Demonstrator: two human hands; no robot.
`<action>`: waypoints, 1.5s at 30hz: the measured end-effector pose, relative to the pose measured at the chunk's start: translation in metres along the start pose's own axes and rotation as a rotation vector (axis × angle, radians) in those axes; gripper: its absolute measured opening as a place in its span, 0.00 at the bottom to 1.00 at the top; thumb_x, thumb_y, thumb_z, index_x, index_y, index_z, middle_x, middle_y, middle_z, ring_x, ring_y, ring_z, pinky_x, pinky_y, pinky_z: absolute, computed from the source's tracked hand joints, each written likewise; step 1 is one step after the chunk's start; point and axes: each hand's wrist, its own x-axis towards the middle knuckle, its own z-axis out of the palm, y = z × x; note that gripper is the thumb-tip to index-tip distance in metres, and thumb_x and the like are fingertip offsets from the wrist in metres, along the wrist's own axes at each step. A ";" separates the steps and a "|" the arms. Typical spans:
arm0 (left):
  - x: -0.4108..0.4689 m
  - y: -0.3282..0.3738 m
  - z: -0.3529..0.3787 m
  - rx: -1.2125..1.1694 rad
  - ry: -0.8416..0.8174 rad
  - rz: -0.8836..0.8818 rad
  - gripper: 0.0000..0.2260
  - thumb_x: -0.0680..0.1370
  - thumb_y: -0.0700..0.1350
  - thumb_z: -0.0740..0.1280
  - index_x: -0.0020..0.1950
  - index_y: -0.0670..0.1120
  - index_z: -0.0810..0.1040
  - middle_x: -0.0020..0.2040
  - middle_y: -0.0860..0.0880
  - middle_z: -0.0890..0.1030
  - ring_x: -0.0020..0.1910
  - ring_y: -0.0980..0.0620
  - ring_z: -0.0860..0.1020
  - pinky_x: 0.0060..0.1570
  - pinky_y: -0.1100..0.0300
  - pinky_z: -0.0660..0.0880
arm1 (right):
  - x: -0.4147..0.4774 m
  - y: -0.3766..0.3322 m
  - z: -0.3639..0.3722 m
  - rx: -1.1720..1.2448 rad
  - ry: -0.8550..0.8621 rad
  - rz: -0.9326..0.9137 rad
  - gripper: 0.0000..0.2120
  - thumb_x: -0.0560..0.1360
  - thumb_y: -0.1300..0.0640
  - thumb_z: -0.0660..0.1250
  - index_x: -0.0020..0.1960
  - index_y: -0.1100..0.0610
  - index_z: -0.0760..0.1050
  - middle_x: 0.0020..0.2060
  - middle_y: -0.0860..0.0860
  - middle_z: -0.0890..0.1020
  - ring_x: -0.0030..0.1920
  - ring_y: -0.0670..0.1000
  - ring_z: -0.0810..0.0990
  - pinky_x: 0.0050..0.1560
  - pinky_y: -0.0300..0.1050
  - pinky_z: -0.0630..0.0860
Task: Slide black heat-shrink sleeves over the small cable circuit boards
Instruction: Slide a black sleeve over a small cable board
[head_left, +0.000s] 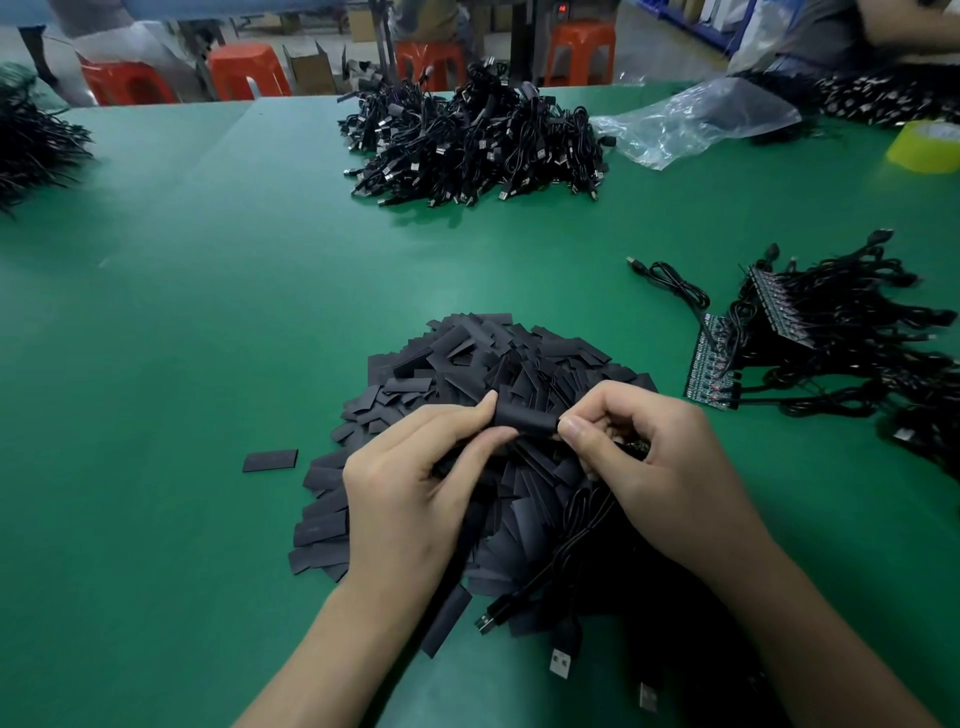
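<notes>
Head view: your left hand (410, 483) pinches one end of a black heat-shrink sleeve (524, 418) between thumb and forefinger, your right hand (654, 467) curls onto the other end, just above the sleeve pile (519, 358) on the green desk (208, 312), circuit boards (714, 364) lying off right.

Seen from my own head camera, my left grip (410, 493) and right grip (670, 467) are both bare, with slim fingers and nails cut short. The right thumbnail (571, 430) is broad, plain and faintly glossy. Knuckles stand out as a soft row of ridges across the back of the right grip. The back of the left grip is smooth, with shallow creases at the finger joints. My left forearm (322, 649) and right forearm (810, 623) are bare down to the frame's lower edge, slender at the wrist and widening toward the elbow.
</notes>
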 end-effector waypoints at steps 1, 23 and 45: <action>0.000 0.000 0.001 -0.009 -0.001 -0.005 0.08 0.74 0.41 0.77 0.53 0.43 0.87 0.46 0.54 0.85 0.46 0.60 0.82 0.51 0.69 0.75 | 0.000 0.000 0.001 0.005 0.003 0.001 0.11 0.78 0.60 0.70 0.38 0.50 0.78 0.29 0.49 0.78 0.31 0.50 0.76 0.35 0.49 0.73; 0.007 0.014 0.003 -0.712 -0.015 -0.619 0.09 0.71 0.43 0.76 0.51 0.49 0.88 0.42 0.45 0.88 0.42 0.49 0.87 0.46 0.64 0.80 | 0.004 0.003 -0.018 -0.278 -0.038 -0.160 0.05 0.75 0.51 0.70 0.46 0.50 0.84 0.39 0.40 0.85 0.43 0.41 0.82 0.47 0.37 0.75; 0.033 0.069 0.027 -0.487 -0.664 -0.503 0.03 0.77 0.46 0.75 0.46 0.50 0.84 0.33 0.48 0.82 0.33 0.53 0.80 0.38 0.62 0.75 | 0.010 -0.003 -0.022 1.023 0.358 0.163 0.07 0.75 0.54 0.64 0.49 0.57 0.73 0.40 0.50 0.85 0.43 0.48 0.85 0.35 0.42 0.81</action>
